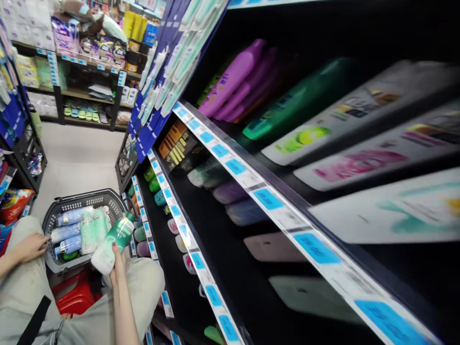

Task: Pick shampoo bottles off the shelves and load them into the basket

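My right hand (117, 262) grips a green bottle (113, 243) just over the basket (108, 199) rim at four o'clock (bottles already lie inside), my left hand (30, 247) rests loosely curled at its nine o'clock edge, so I judge lowering it in comes next.

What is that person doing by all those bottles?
A person sits beside store shelves full of bottles. Their right hand holds a green and white bottle over a grey basket that already has several bottles in it. Their left hand rests on the basket's edge.
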Tool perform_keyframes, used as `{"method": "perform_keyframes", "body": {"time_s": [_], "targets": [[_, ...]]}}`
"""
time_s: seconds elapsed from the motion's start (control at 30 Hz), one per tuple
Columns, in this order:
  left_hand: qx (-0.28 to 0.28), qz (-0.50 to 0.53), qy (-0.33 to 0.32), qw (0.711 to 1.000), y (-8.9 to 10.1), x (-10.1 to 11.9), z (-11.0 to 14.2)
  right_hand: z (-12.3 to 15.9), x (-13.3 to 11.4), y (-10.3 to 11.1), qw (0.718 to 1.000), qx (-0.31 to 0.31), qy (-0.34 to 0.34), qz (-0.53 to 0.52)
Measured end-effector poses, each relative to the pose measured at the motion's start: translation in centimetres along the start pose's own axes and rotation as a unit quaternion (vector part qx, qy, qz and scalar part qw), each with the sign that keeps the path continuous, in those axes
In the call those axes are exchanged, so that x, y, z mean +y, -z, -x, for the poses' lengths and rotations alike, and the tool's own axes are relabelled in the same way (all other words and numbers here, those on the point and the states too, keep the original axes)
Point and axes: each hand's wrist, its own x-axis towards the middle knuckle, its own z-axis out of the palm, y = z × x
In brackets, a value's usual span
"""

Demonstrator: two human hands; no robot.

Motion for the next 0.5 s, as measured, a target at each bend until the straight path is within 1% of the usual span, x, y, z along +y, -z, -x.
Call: {"method": "perform_keyframes", "body": {"time_s": [0.03, 0.07, 0.1, 0.17, 0.23, 0.27, 0.33, 0.37, 0.4, 0.43, 0.47, 0.5], "targets": [[0.006, 0.063, 0.032, 0.998, -1.2, 0.8, -0.4, 0.1, 1.7, 1.0, 1.0, 0.001, -0.015, 0.017], [0.006, 0.139, 0.058, 0.989, -2.6, 1.6, -0.7, 0.2, 3.4, 1.9, 0.999, -0.008, -0.037, 0.034], [0.001, 0.217, 0.08, 0.973, -4.3, 2.4, -0.9, 0.5, 5.1, 2.6, 0.997, -0.028, -0.059, 0.049], [-0.007, 0.35, 0.112, 0.93, -7.7, 4.2, -1.0, 1.1, 8.3, 3.3, 0.988, -0.091, -0.102, 0.076], [0.001, 0.446, 0.141, 0.884, -10.4, 5.5, -0.8, 1.6, 10.9, 2.8, 0.976, -0.152, -0.114, 0.108], [0.01, 0.482, 0.155, 0.862, -11.3, 6.0, -0.6, 1.8, 11.7, 2.3, 0.969, -0.18, -0.112, 0.129], [0.035, 0.537, 0.182, 0.823, -12.1, 6.2, -0.5, 1.9, 12.4, 1.1, 0.95, -0.207, -0.105, 0.211], [0.048, 0.556, 0.195, 0.807, -12.1, 6.0, -0.7, 1.8, 12.1, 0.6, 0.933, -0.204, -0.093, 0.283], [0.062, 0.57, 0.206, 0.793, -12.0, 5.7, -1.1, 1.8, 11.4, 0.4, 0.906, -0.19, -0.07, 0.371], [0.077, 0.58, 0.217, 0.781, -11.8, 5.2, -1.7, 1.7, 10.3, 0.5, 0.868, -0.167, -0.036, 0.466], [0.093, 0.585, 0.23, 0.772, -11.6, 4.7, -2.5, 1.8, 9.0, 1.1, 0.821, -0.136, 0.008, 0.555], [0.11, 0.584, 0.244, 0.766, -11.3, 4.1, -3.4, 1.9, 7.5, 2.2, 0.769, -0.096, 0.055, 0.629]]}}
